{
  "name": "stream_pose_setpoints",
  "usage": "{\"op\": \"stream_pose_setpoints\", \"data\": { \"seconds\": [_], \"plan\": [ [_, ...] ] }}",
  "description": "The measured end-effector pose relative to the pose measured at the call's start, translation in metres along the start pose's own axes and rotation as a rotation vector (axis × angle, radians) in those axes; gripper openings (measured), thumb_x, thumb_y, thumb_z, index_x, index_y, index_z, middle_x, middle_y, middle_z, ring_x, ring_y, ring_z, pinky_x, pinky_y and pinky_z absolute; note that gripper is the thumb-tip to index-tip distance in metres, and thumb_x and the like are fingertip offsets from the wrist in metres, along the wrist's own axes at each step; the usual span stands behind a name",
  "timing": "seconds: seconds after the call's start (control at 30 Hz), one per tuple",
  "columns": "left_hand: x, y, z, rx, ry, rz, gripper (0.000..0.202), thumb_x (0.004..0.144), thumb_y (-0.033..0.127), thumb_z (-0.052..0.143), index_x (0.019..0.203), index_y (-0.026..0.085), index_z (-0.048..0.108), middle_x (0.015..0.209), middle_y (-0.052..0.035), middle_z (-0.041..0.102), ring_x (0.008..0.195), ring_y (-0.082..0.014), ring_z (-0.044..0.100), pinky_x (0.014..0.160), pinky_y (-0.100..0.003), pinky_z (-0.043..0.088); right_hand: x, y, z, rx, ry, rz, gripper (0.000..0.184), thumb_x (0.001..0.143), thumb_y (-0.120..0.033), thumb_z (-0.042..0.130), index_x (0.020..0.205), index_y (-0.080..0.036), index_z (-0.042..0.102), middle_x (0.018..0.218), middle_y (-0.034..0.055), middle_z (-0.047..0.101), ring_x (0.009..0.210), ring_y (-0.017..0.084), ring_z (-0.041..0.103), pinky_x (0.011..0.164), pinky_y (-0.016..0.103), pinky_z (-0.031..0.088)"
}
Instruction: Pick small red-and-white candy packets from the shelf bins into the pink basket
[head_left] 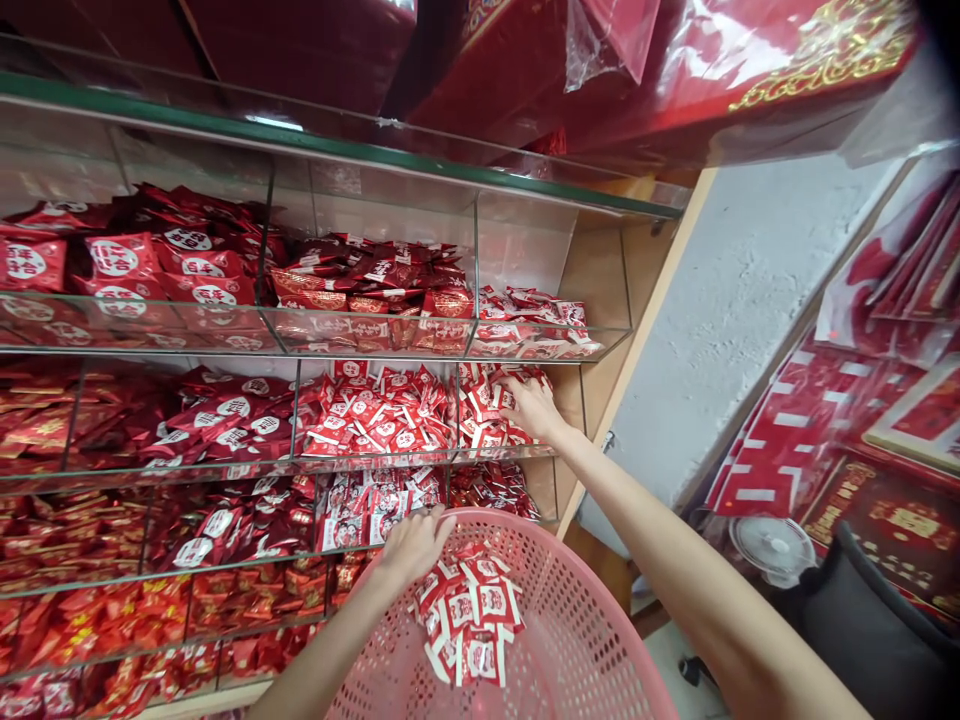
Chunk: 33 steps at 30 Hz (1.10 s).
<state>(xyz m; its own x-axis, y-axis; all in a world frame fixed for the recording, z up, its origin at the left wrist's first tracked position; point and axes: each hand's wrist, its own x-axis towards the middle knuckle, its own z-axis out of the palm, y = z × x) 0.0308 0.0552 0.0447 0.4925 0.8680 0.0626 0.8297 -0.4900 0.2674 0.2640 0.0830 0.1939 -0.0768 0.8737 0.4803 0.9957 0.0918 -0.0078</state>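
Observation:
My left hand (412,545) is closed on the rim of a pink perforated plastic basket (600,615), which I hold in front of the shelves. Inside the basket lies a small pile of red and white candy packets (472,610). My right hand (531,405) reaches into the rightmost compartment of a middle shelf, over similar red and white packets (484,435). Its thumb and fingers are apart and touch the packets; none is seen lifted between them. The fingertips are partly lost among the packets.
Glass-fronted shelves (375,350) hold several compartments of red packets. Large red boxes (750,70) rest on the glass shelf above. At right are a bare wall (735,300), wrapped red goods (787,430) and a dark chair (870,620).

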Motion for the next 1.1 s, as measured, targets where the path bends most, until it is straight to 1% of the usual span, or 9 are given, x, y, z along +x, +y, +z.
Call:
{"op": "stream_pose_setpoints", "data": {
  "seconds": [0.13, 0.27, 0.4, 0.53, 0.6, 0.67, 0.83, 0.97, 1.1],
  "plan": [
    [0.000, 0.000, 0.000, -0.007, -0.009, -0.015, 0.062, 0.085, 0.056, 0.008, 0.120, 0.023, 0.048, 0.096, -0.0091, 0.065, 0.085, -0.0222, 0.060, 0.072, -0.033, 0.043, -0.003, 0.005, 0.004, 0.124, 0.088, 0.009, 0.043, 0.077, -0.030, 0.054, 0.117, -0.022, 0.042, 0.109, 0.0059, 0.058, 0.096, 0.024, 0.043, 0.083, 0.037, 0.029],
    [-0.001, 0.001, 0.000, -0.008, -0.013, -0.024, 0.061, 0.085, 0.056, 0.009, 0.120, 0.023, 0.048, 0.097, -0.0089, 0.065, 0.087, -0.0222, 0.060, 0.073, -0.032, 0.042, -0.010, 0.001, 0.000, 0.332, 0.258, 0.060, 0.042, 0.077, -0.035, 0.052, 0.116, -0.022, 0.042, 0.105, 0.0058, 0.059, 0.095, 0.021, 0.047, 0.083, 0.036, 0.032],
    [0.000, 0.001, 0.001, 0.000, 0.000, -0.023, 0.060, 0.085, 0.056, 0.009, 0.119, 0.024, 0.048, 0.097, -0.0079, 0.065, 0.086, -0.0227, 0.060, 0.072, -0.033, 0.043, -0.027, -0.018, -0.018, 0.535, 0.404, 0.044, 0.046, 0.078, -0.035, 0.051, 0.119, -0.019, 0.039, 0.112, 0.0096, 0.054, 0.100, 0.021, 0.049, 0.086, 0.036, 0.035],
    [0.001, 0.000, 0.003, 0.029, 0.011, -0.022, 0.061, 0.085, 0.056, 0.009, 0.119, 0.025, 0.049, 0.097, -0.0082, 0.065, 0.086, -0.0235, 0.061, 0.072, -0.034, 0.043, -0.064, -0.048, -0.033, 0.641, 0.411, 0.002, 0.047, 0.078, -0.035, 0.052, 0.120, -0.020, 0.040, 0.118, 0.0104, 0.050, 0.105, 0.021, 0.048, 0.090, 0.037, 0.036],
    [0.001, -0.001, 0.004, 0.037, 0.016, -0.011, 0.061, 0.085, 0.056, 0.009, 0.117, 0.024, 0.049, 0.098, -0.0087, 0.064, 0.086, -0.0235, 0.061, 0.071, -0.033, 0.043, -0.090, -0.061, -0.029, 0.709, 0.343, 0.016, 0.046, 0.078, -0.034, 0.053, 0.120, -0.020, 0.040, 0.119, 0.0097, 0.050, 0.105, 0.020, 0.049, 0.090, 0.036, 0.038],
    [0.001, -0.001, 0.004, 0.035, 0.025, 0.002, 0.061, 0.085, 0.056, 0.009, 0.117, 0.023, 0.050, 0.100, -0.0089, 0.064, 0.087, -0.0235, 0.060, 0.072, -0.033, 0.043, -0.119, -0.069, -0.014, 0.783, 0.220, 0.067, 0.045, 0.078, -0.032, 0.052, 0.120, -0.022, 0.039, 0.117, 0.0080, 0.052, 0.103, 0.019, 0.050, 0.088, 0.034, 0.040],
    [0.001, -0.002, 0.005, 0.020, 0.026, 0.002, 0.059, 0.086, 0.055, 0.009, 0.117, 0.024, 0.049, 0.098, -0.0080, 0.064, 0.086, -0.0238, 0.061, 0.072, -0.035, 0.043, -0.195, -0.056, 0.045, 0.886, -0.169, 0.230, 0.039, 0.074, -0.024, 0.052, 0.112, -0.022, 0.041, 0.094, 0.0030, 0.062, 0.081, 0.016, 0.058, 0.070, 0.028, 0.045],
    [0.001, -0.001, 0.005, 0.024, 0.019, -0.004, 0.060, 0.085, 0.056, 0.010, 0.118, 0.024, 0.049, 0.102, -0.0094, 0.063, 0.087, -0.0246, 0.060, 0.073, -0.035, 0.043, -0.237, -0.036, 0.077, 0.621, -0.494, 0.349, 0.036, 0.067, -0.022, 0.054, 0.101, -0.021, 0.043, 0.078, 0.0021, 0.063, 0.067, 0.018, 0.059, 0.057, 0.026, 0.040],
    [0.002, -0.001, 0.004, 0.034, -0.011, -0.010, 0.061, 0.085, 0.056, 0.010, 0.121, 0.024, 0.047, 0.103, -0.0104, 0.062, 0.087, -0.0244, 0.060, 0.073, -0.036, 0.043, -0.246, -0.034, 0.096, 0.255, -0.727, 0.417, 0.045, 0.063, -0.021, 0.056, 0.106, -0.017, 0.042, 0.083, 0.0082, 0.063, 0.078, 0.025, 0.060, 0.056, 0.028, 0.038]
  ]
}}
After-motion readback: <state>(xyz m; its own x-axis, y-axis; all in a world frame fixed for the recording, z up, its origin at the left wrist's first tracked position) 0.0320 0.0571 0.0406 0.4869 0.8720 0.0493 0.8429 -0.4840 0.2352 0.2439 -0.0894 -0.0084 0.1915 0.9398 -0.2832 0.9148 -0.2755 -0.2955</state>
